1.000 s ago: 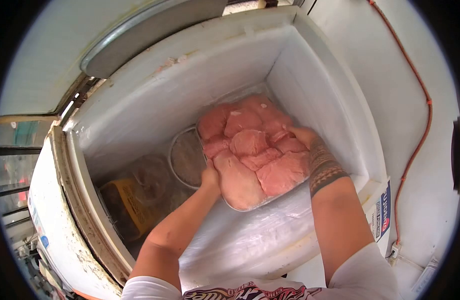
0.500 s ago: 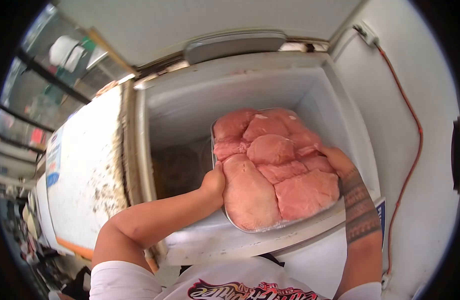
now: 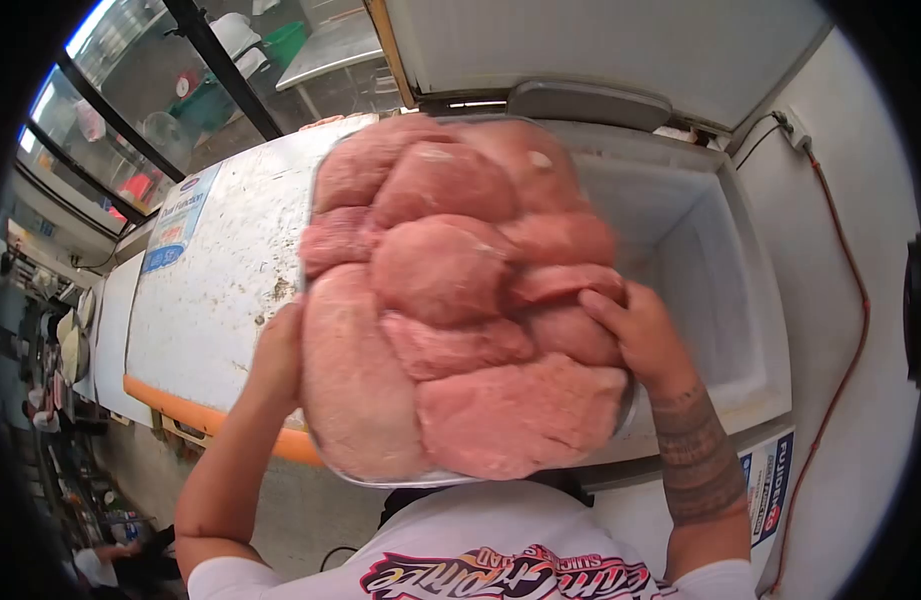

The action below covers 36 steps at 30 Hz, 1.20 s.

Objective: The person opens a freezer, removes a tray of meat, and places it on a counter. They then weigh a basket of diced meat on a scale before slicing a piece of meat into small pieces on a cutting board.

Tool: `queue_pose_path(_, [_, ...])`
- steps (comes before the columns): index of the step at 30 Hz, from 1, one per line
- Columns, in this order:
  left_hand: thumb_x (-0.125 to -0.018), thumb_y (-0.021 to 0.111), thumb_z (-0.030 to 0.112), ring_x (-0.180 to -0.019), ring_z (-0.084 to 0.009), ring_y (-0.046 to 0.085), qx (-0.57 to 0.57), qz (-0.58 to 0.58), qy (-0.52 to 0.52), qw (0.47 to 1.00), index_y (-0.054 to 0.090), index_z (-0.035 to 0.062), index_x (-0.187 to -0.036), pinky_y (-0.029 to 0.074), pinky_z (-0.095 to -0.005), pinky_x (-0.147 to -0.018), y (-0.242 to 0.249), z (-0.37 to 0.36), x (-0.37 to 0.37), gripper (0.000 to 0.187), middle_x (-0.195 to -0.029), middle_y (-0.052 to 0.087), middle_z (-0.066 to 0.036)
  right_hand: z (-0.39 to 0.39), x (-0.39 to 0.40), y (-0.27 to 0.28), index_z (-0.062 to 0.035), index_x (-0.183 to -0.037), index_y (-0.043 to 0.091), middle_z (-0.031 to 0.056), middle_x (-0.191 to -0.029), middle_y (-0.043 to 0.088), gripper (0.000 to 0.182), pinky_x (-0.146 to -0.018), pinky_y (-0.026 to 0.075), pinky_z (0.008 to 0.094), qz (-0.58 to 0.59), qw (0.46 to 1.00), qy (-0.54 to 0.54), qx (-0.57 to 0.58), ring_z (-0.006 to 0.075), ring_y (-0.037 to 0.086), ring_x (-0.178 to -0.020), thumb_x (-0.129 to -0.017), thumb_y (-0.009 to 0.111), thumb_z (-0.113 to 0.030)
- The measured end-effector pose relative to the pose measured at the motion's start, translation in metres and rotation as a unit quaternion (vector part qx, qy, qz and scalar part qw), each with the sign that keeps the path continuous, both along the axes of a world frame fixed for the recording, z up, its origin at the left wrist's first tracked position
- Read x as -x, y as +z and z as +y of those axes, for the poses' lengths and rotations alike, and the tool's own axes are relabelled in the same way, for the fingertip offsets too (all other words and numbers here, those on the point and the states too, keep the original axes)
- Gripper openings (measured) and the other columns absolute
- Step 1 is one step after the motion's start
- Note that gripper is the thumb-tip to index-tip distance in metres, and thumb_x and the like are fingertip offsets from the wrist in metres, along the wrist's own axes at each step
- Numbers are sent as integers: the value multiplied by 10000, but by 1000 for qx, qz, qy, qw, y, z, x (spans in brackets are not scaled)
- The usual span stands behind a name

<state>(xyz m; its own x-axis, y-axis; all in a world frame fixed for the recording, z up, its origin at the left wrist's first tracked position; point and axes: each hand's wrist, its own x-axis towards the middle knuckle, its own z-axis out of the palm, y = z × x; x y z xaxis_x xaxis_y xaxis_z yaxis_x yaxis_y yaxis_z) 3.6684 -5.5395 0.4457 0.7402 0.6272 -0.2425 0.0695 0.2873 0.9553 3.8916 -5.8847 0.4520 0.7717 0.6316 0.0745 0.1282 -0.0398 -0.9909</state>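
Note:
A tray [image 3: 380, 484] heaped with large pieces of raw pink meat [image 3: 445, 270] is held up in front of my body. The meat hides nearly all of the tray except a thin rim. My left hand [image 3: 280, 350] grips the tray's left side, its fingertips hidden behind the edge. On the opposite side my right hand [image 3: 642, 335] is closed round the rim, with the thumb on top against the meat. Behind the tray, the chest freezer [image 3: 715, 280] stands with its lid [image 3: 590, 50] raised, and the tray covers its left part.
To the left is a second white chest freezer [image 3: 215, 310], its top shut and stained, with an orange strip along the front. A red cord [image 3: 840, 250] runs down the right wall from an outlet [image 3: 795, 130]. Glass panes with black frames [image 3: 220, 70] stand at the back left.
Both hands have lifted the tray of meat up and to the left, out from over the freezer opening and closer to me. My view has turned left.

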Motion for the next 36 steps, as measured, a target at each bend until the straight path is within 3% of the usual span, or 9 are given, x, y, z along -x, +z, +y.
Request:
queue_pose_path(11, [-1125,444,357,-1139,-239,687,-127,115,7,985,611,-62,-1374,565,-375,-962,-68,205,109,515,-1287,693,-156,226,40,-45,40,-1126,754,213,-1067,772,503,-897,567,367,-152,974,93,143,270,739,-1009,-958,731,-434])
queue_pose_path(13, [-1109,435,378,-874,-247,694,-452,274,-84,845,658,-8,-1252,592,-414,-753,-71,240,120,468,-1130,696,-157,221,27,-45,33,-1085,765,259,-1042,763,569,-897,571,401,-205,959,103,166,351,747,-1014,-940,721,-514])
queue_pose_path(15, [-1060,511,498,-561,-175,555,-336,334,38,880,609,40,-1021,511,-318,-474,-14,233,104,471,-843,495,-61,219,-2,-40,18,-1043,777,283,-1030,751,634,-901,573,423,-255,925,193,204,418,735,-1010,-936,675,-598])
queue_pose_path(18, [-1043,559,516,-517,-127,565,-413,338,46,845,609,55,-1108,502,-287,-465,10,300,85,468,-857,534,-47,274,5,-51,-86,-1176,765,198,-951,761,615,-737,586,399,-208,894,246,312,332,730,-795,-979,571,-635])
queue_pose_path(19, [-1053,561,491,-527,-125,571,-437,353,31,827,613,70,-1118,503,-284,-471,26,294,62,429,-848,540,-41,267,1,-38,-198,-1262,760,116,-928,772,515,-655,582,366,-183,880,273,342,263,712,-696,-1010,539,-589])
queue_pose_path(26, [-1060,620,395,-828,-161,634,-763,103,-34,638,669,47,-1194,537,-296,-738,104,159,-111,376,-1042,714,-63,191,-144,-35,13,-1046,727,116,-860,743,570,-663,573,347,-203,893,268,298,199,706,-703,-974,680,-551])
queue_pose_path(29, [-972,714,182,-978,-201,677,-680,29,-138,720,683,51,-1214,551,-346,-854,93,86,-156,277,-1084,720,-111,133,-232,-18,-38,-1016,705,72,-819,711,379,-670,548,336,-389,850,65,349,152,671,-716,-953,741,-410])
queue_pose_path(33, [-924,688,368,-1200,-330,608,-810,23,-371,454,773,67,-995,424,-441,-1115,-5,-53,-153,320,-1079,705,-133,81,-298,-12,-5,-1212,686,218,-1222,706,461,-974,531,460,-417,830,-71,363,376,670,-1131,-952,713,-385])
queue_pose_path(36, [-834,740,402,-1092,-304,615,-758,109,-477,432,780,88,-1088,444,-444,-1069,-17,-69,-154,406,-1107,670,-126,75,-327,-20,-4,-1295,634,225,-1280,675,463,-1029,513,470,-468,799,-123,357,391,635,-1188,-962,694,-319])
